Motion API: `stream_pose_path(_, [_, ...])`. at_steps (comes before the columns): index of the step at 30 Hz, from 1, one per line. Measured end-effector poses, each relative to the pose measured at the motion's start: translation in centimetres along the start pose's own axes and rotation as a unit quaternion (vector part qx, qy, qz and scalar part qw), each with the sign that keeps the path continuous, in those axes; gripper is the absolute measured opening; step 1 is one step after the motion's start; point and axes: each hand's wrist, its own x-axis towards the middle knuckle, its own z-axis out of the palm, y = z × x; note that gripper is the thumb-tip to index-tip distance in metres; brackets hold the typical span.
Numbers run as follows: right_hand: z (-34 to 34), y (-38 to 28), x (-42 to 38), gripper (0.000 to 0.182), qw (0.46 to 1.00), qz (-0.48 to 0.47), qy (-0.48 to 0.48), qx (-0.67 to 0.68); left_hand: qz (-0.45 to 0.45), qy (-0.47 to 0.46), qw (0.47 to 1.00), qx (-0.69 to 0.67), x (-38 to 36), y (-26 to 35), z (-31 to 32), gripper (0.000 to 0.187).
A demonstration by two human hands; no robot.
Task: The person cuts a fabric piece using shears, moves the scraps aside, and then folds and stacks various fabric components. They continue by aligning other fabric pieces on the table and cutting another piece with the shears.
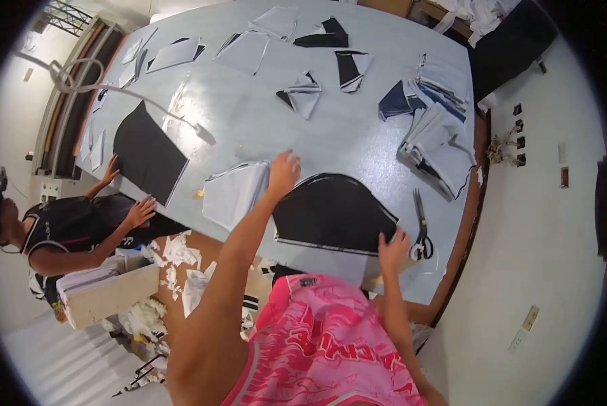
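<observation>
A black curved fabric panel (pixel 334 211) with a white lower edge lies flat on the table before me. My left hand (pixel 284 172) is at its upper left, beside a stack of white fabric pieces (pixel 232 197); the fingers are loosely bent and slightly blurred, with nothing visible in them. At the panel's lower right corner rests my right hand (pixel 393 247), thumb on the black cloth and fingers apart near the edge. Black-handled scissors (pixel 422 233) lie just to the right of that hand.
A co-worker (pixel 66 227) at the left has both hands on another black panel (pixel 148 152). Folded white and dark pieces (pixel 439 139) pile up on the table's right side, with more bundles (pixel 303 95) farther back. A grey cable (pixel 148 101) hangs over the left part.
</observation>
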Motion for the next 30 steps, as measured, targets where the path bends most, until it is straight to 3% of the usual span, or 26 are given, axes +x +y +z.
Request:
stream_pose_path(3, [1.7, 0.4, -3.1, 0.078, 0.999, -0.024, 0.04, -0.006, -0.103, 0.098, 0.985, -0.097, 9.4, -3.0, 3.5, 0.024])
stream_pose_path(6, [3.5, 1.5, -5.5, 0.084, 0.998, -0.016, 0.056, 0.007, -0.115, 0.156, 0.972, -0.136, 16.0, -5.0, 6.3, 0.023])
stream_pose_path(7, [3.6, 1.8, -5.7, 0.084, 0.998, -0.02, 0.059, 0.005, -0.116, 0.16, 0.97, -0.14, 17.6, -5.2, 7.2, 0.023])
stream_pose_path(9, [3.4, 1.5, -5.5, 0.085, 0.999, -0.019, 0.042, 0.026, -0.224, 0.123, 0.961, -0.106, 20.4, -5.1, 8.3, 0.027])
stream_pose_path(10, [3.4, 1.3, -5.0, 0.085, 0.999, -0.018, 0.04, 0.027, -0.225, 0.121, 0.961, -0.104, 20.9, -4.9, 8.7, 0.027])
stream_pose_path(11, [3.1, 1.2, -4.9, 0.083, 0.999, -0.013, 0.037, 0.035, -0.171, 0.15, 0.97, -0.079, 21.2, -4.3, 8.7, 0.028])
stream_pose_path(12, [2.9, 1.0, -5.2, 0.082, 0.999, -0.006, 0.031, 0.043, -0.118, 0.176, 0.976, -0.053, 20.9, -3.5, 8.6, 0.029])
stream_pose_path(14, [3.2, 1.3, -5.4, 0.08, 0.999, -0.01, 0.033, 0.04, -0.026, 0.222, 0.966, -0.126, 19.0, 0.1, 8.3, 0.028])
stream_pose_path(19, [2.8, -0.3, -3.6, 0.072, 0.992, 0.025, 0.082, 0.09, -0.04, 0.159, 0.961, -0.221, 10.1, 9.8, 3.6, 0.025])
stream_pose_path(24, [0.5, -10.0, 2.2, 0.069, 0.953, -0.096, 0.041, 0.286, -0.074, 0.119, 0.931, -0.336, 3.2, 18.1, -2.2, 0.027])
stream_pose_path(28, [-2.6, -16.0, 5.6, 0.071, 0.911, -0.149, 0.042, 0.381, 0.002, 0.083, 0.944, -0.319, -1.0, 24.3, -9.0, 0.025])
stream_pose_path(30, [-5.4, -15.1, 6.0, 0.073, 0.894, -0.1, -0.064, 0.432, 0.042, 0.151, 0.946, -0.283, -2.5, 25.6, -11.0, 0.026])
